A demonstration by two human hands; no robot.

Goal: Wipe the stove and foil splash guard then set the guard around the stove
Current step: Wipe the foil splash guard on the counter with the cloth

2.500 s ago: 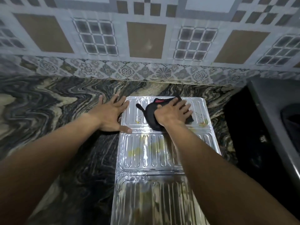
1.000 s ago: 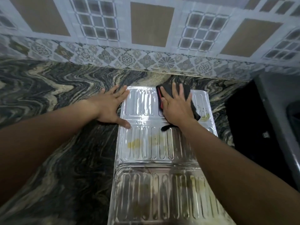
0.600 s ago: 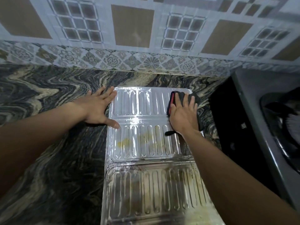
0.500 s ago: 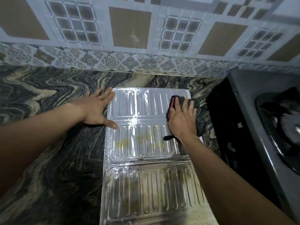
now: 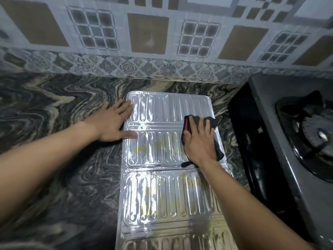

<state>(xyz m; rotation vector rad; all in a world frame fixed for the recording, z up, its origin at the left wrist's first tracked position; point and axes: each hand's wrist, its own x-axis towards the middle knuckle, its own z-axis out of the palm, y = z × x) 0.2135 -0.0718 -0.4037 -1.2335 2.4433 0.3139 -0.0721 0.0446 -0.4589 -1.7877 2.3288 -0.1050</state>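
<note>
The ribbed foil splash guard [image 5: 158, 156] lies flat and unfolded on the marbled counter, with yellowish stains on its middle and near panels. My right hand [image 5: 200, 143] presses a black cloth [image 5: 210, 121] with a red edge flat onto the guard's right side, at the seam between the far and middle panels. My left hand [image 5: 112, 123] rests fingers apart on the counter at the guard's far left edge, its thumb on the foil. The dark stove [image 5: 292, 141] stands to the right, one burner showing.
A patterned tile wall [image 5: 162, 42] runs along the back of the dark marbled counter [image 5: 54, 114]. A black gap lies between the guard and the stove body. Bare counter stretches to the left.
My right hand slid the cloth from the far panel's middle to its right side, then back toward me along the right edge. The left hand stayed put. The view shifted, showing more stove.
</note>
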